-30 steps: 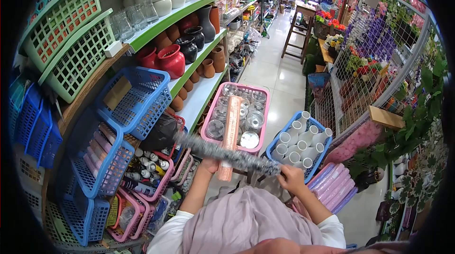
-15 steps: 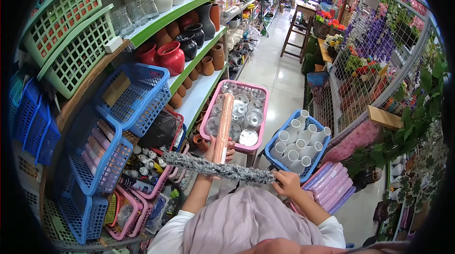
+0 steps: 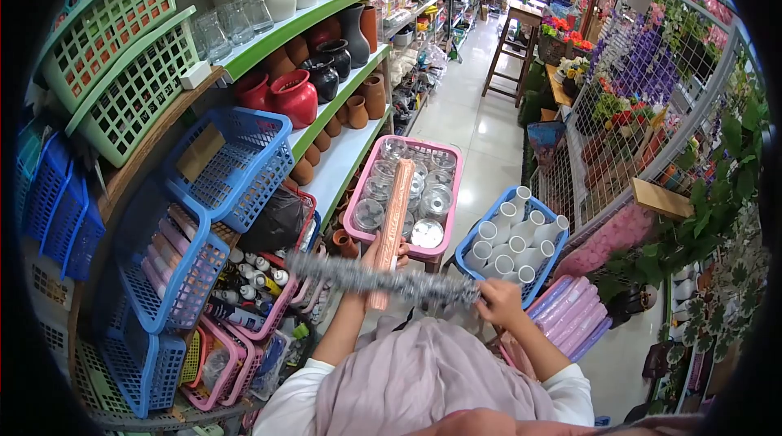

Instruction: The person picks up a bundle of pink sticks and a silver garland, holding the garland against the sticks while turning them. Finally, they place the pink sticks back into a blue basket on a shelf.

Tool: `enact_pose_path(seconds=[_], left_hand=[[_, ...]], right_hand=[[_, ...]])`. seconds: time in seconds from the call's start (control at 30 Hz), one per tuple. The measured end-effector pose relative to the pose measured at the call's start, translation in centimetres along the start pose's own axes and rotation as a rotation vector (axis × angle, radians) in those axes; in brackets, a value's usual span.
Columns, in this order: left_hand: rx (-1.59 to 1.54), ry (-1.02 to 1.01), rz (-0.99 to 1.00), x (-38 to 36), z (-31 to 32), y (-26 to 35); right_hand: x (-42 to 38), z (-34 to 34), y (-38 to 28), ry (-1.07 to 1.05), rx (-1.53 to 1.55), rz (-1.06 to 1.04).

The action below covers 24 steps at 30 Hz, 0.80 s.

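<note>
My left hand is wrapped round a long copper-coloured roll, which stands tilted in front of the pink basket. In my right hand is the right end of a fuzzy grey tinsel-like strip. The strip stretches leftward across the lower part of the roll, blurred by motion, with its left end free. Clear glass containers fill the pink basket just beyond my left hand. Past my right hand, white vases stand in a blue basket.
Shelves with pots and vases line the left, above stacked blue baskets. Wrapped purple rolls lie at the right. A wire rack with artificial flowers borders the aisle, and a wooden stool stands farther back.
The copper roll has shifted right and slightly down, its lower end now showing below the strip. The strip and my right hand have moved slightly right and up.
</note>
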<state>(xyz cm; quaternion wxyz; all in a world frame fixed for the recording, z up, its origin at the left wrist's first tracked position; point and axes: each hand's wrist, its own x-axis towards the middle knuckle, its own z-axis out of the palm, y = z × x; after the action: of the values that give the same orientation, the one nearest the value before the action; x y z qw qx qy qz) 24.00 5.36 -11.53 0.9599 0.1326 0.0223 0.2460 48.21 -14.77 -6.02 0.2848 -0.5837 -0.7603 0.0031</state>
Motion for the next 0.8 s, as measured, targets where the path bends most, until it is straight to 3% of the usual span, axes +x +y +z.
enact_pose_path(seconds=[0.03,0.07,0.13,0.27,0.37,0.47,0.5,0.57,0.67,0.73,0.8], left_hand=[[0.222,0.223,0.059,0.3,-0.1,0.0],[0.224,0.223,0.057,0.1,-0.1,-0.1],[0.141,0.030,-0.065,-0.7,0.4,-0.3],[0.180,0.023,-0.103,-1.3,0.8,-0.1],[0.156,-0.003,-0.157,-2.0,1.8,0.2],[0.184,0.019,-0.174,-2.6,1.4,0.1],[0.235,0.077,-0.135,-3.0,0.8,0.0],[0.285,0.133,-0.095,-3.2,-0.5,0.1],[0.280,-0.027,-0.078,-3.3,-1.0,0.0],[0.290,0.125,-0.058,-3.5,1.6,-0.2],[0.270,0.117,-0.107,-3.7,0.9,0.4]], right_hand=[[0.3,0.6,0.9,0.073,-0.004,0.100],[0.6,1.0,1.6,0.146,-0.008,0.199],[1.9,0.0,0.9,0.156,-0.023,0.279],[3.3,-1.0,1.3,0.174,-0.104,0.183],[4.1,-0.8,2.8,0.310,-0.103,0.340],[4.3,-0.8,2.7,0.289,-0.108,0.352],[4.2,-0.8,2.5,0.279,-0.142,0.241],[4.5,-1.2,2.0,0.257,-0.173,0.218],[4.7,-0.9,1.9,0.261,-0.202,0.242],[4.6,-0.7,2.0,0.297,-0.200,0.281],[4.1,-1.2,1.5,0.189,-0.194,0.165]])
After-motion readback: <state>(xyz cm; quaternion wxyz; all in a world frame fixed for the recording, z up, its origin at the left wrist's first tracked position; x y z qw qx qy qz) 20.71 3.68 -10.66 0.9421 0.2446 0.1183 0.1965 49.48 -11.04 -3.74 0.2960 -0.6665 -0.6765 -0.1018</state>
